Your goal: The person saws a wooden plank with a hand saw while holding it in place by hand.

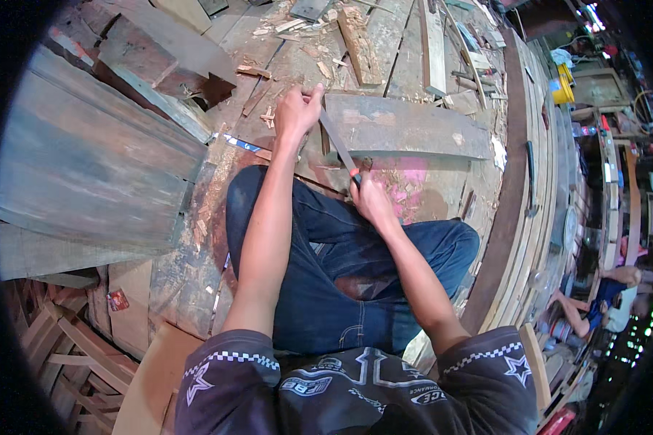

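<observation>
My right hand (374, 199) is closed round the black and orange handle of a long flat metal file (338, 142). The blade slants away to the far left, where my left hand (300, 114) pinches its tip between thumb and fingers. Beside the blade lies a thick, slightly curved wooden board (406, 125), its end face close to the file. Whether the file touches that end, I cannot tell. Pale wood chips and a pink patch show below the board.
Large boards (101, 159) stand at the left. Wood offcuts (359, 47) and shavings litter the far floor. Long planks (511, 188) run along the right, with a hammer-like tool (532, 177) on them. A blue-and-white strip (241, 143) lies near my left forearm. Another person (595, 308) sits far right.
</observation>
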A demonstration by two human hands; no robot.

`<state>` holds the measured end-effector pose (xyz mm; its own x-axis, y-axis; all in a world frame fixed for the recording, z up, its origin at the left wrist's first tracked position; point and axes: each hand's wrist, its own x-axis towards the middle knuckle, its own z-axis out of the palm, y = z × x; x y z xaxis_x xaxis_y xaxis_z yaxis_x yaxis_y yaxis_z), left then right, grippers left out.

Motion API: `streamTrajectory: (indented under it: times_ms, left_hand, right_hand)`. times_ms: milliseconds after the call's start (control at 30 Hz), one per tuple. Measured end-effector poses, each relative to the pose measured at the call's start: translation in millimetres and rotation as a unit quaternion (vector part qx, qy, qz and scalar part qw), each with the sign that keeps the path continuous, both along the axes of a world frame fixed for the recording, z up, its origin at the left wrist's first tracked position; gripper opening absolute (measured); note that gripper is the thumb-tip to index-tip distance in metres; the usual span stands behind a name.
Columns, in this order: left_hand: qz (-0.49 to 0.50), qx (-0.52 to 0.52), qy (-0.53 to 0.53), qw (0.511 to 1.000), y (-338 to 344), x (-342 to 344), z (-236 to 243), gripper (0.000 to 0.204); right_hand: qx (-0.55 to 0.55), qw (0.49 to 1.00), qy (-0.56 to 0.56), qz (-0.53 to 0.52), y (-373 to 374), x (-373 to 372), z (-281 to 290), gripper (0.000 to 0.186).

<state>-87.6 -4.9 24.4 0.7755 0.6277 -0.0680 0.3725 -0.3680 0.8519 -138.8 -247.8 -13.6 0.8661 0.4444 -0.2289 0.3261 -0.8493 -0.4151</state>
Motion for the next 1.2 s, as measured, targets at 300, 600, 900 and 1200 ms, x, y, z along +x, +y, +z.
streamTrajectory:
  times_ms: [300, 600, 900, 1200]
  left_hand:
    - [0.014, 0.023, -0.020, 0.999, 6, -7, -4, 0.046]
    - [-0.001, 0.000, 0.007, 1.000, 4, -2, -6, 0.048]
    - [-0.014, -0.026, 0.001, 1.000, 5, 4, -8, 0.047]
    - [-0.017, -0.013, 0.008, 1.000, 3, -6, -1, 0.049]
  right_hand:
    - [-0.001, 1.000, 0.007, -0.006, -34, -29, 7, 0.034]
    - [-0.012, 0.998, 0.047, -0.037, 16, 21, 2, 0.037]
    - [0.012, 0.999, 0.023, -0.038, -4, -21, 5, 0.035]
    - [-0.007, 0.998, 0.006, -0.065, 9, -11, -6, 0.040]
